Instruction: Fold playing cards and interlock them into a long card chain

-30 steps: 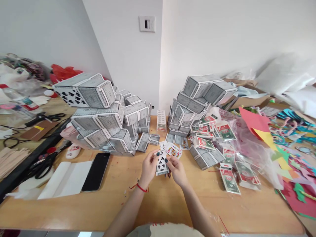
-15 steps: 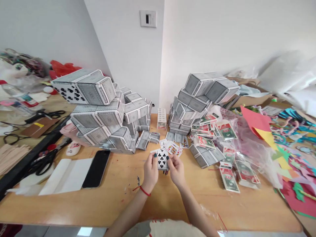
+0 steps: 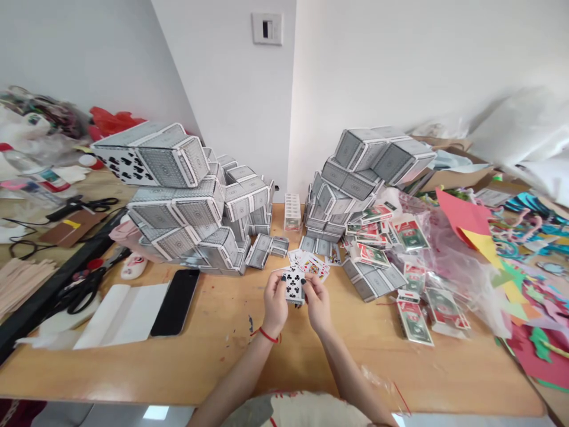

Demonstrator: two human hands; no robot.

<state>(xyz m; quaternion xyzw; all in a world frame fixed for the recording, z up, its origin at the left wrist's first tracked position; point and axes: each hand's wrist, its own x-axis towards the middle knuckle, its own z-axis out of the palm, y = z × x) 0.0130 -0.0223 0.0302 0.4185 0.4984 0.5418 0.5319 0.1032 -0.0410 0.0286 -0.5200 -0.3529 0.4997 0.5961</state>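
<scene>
Between my two hands, above the table's middle, is a playing card [image 3: 294, 286] showing black clubs; I cannot tell how many cards lie under it. My left hand [image 3: 276, 299] pinches its left side, thumb on the face. Its right side is gripped by my right hand [image 3: 316, 301], the fingers mostly hidden behind. Just beyond my fingers, loose face-up cards [image 3: 316, 266] lie in an overlapping spread. Grey patterned card blocks [image 3: 259, 251] rest on the wood past my left hand. A larger grey card block [image 3: 374, 280] sits right of my right hand.
Stacked grey card blocks rise at left [image 3: 178, 207] and right [image 3: 344, 190]. A clear case [image 3: 292, 212] stands between them. Card boxes [image 3: 414, 322] and coloured paper [image 3: 464, 213] lie at right. A black phone [image 3: 175, 302], scissors [image 3: 84, 287] and white paper [image 3: 122, 314] lie at left.
Both hands stay on the card, with the left hand shifted slightly right. The rest of the table looks the same apart from a slight shift of the view.
</scene>
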